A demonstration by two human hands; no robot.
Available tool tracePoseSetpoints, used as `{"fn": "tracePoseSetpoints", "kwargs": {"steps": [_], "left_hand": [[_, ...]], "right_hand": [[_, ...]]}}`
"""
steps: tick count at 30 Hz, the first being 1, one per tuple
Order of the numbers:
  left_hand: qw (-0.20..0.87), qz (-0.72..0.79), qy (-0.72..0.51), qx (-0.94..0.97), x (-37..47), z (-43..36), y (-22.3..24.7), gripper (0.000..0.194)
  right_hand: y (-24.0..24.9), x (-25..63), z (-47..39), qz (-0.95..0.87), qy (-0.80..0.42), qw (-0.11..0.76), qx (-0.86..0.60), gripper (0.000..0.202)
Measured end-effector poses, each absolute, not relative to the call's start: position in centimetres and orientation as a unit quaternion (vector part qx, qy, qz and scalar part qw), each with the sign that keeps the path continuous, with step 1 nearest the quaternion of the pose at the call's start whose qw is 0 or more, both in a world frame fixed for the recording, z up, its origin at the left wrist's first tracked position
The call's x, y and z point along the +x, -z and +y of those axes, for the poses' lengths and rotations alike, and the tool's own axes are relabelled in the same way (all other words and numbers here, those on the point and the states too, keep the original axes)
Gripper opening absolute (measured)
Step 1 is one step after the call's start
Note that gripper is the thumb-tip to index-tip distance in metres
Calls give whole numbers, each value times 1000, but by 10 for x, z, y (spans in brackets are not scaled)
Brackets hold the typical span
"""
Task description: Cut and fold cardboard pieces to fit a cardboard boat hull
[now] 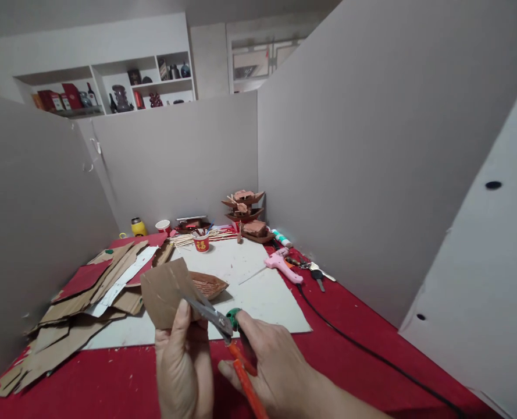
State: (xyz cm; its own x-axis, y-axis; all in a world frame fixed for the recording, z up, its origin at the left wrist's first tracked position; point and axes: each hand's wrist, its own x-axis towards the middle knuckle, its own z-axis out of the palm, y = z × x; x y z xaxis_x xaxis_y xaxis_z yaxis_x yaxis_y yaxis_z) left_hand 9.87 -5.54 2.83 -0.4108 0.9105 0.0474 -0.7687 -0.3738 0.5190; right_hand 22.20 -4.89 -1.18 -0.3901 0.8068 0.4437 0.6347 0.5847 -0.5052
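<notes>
My left hand (182,364) holds a piece of brown cardboard (164,291) upright, thumb in front and fingers behind it. In my right hand (271,358) are scissors (212,316) with orange and green handles. Their blades point up and left and meet the cardboard near my left thumb; whether they bite into it I cannot tell. Partly hidden behind the cardboard, a small brown boat model (210,285) lies on the white board (258,302).
Stacked cardboard sheets (81,297) lie at the left. A pink glue gun (284,265), its black cord and keys (318,273) are at the right. Farther back stand a red cup (201,241), thin sticks, more boat models (243,206) and a yellow bottle (138,227). Grey panels surround the red table.
</notes>
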Motion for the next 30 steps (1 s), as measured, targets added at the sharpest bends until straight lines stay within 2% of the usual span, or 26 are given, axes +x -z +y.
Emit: {"fn": "tracePoseSetpoints", "kwargs": {"steps": [6,10,12,16,17,19,21,23,26,28,30], "left_hand": [[553,241,-774,193,93,-59,-23,23],[613,368,-667,212,53,-69,-8,23],[556,408,-689,221,25,-72,-8,22],[309,393,-793,346,-15,-71,-32,20],[292,407,-775,385,-20,-70,-40,29],[348,417,-704,458,-26,-65,-54,53],[402,432,-609,530,-28,-60,-62,62],[414,447,-527,593,-28,-55,-65,56],[442,439,-434,652,-25,-49,-63,30],[476,421,-398,661,-25,-48,-60,11],[491,411,-388,663,-26,-48,-57,7]], "right_hand": [[8,230,-47,-827,-143,330,-432,29],[3,246,-40,-830,-110,295,-460,32],[2,252,-37,-833,-94,281,-468,32],[3,257,-36,-849,-86,259,-453,31],[4,256,-37,-854,-86,254,-445,31],[6,254,-41,-865,-87,243,-430,32],[6,252,-45,-874,-89,227,-421,32],[5,250,-48,-880,-89,214,-414,32],[2,248,-50,-882,-81,209,-413,31],[-1,247,-50,-877,-74,207,-427,32],[-4,246,-50,-873,-70,202,-439,31]]}}
